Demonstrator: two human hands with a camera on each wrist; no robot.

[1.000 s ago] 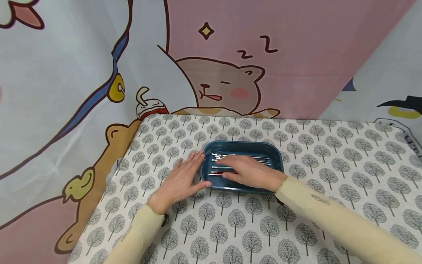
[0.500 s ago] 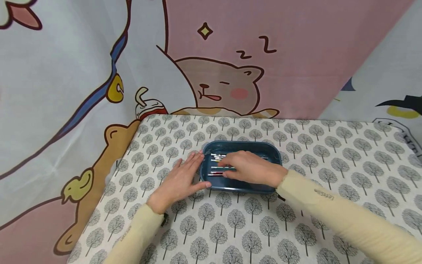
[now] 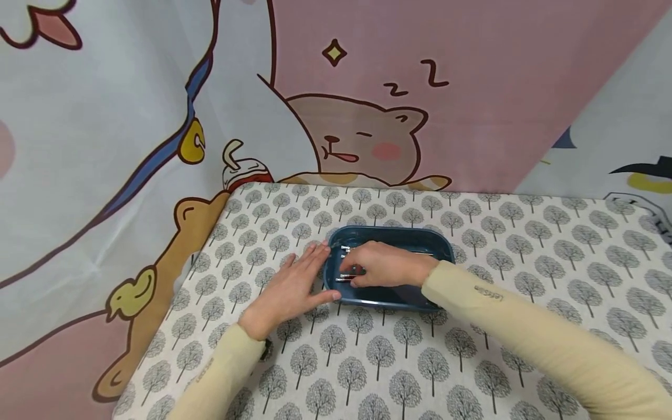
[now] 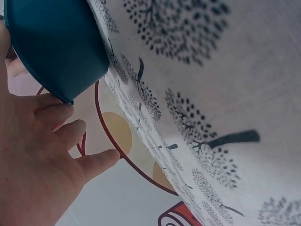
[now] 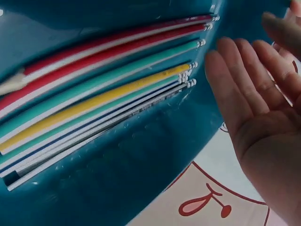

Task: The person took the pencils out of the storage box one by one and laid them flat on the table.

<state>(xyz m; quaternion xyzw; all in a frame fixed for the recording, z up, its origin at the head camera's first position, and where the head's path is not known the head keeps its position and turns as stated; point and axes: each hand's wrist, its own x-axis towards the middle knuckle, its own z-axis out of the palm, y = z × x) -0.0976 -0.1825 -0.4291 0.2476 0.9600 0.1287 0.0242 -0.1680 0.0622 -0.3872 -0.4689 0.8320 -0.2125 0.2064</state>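
1. The right hand (image 3: 379, 265) is inside the tray, fingers bent downward above the pencils. Thumb and fingers stand apart, and in the right wrist view no pencil is between them. Whether a fingertip touches one from above, one cannot tell.
2. The left hand (image 3: 290, 289) lies at the left end of the tray (image 3: 385, 303), fingers nearly straight against the rim and thumb at the near corner. It presses or touches but does not clamp.
3. The pencils (image 5: 117, 94) lie side by side along the tray's length, metal-banded ends toward the left hand. The two red ones are nearest to the person; the yellow, green, blue and dark ones are packed more closely.
4. For good handling, it seems best that the fingertips come down flat across several pencils and move them gently, while the left hand braces the end. Too much force could make one roll over another.
5. Inside the tray, bare floor shows on both sides of the group and before the left end wall, but the raised walls limit the knuckles.
6. Outside, the patterned cloth (image 3: 378, 356) gives wide room rightward; the table's left edge is nearer.
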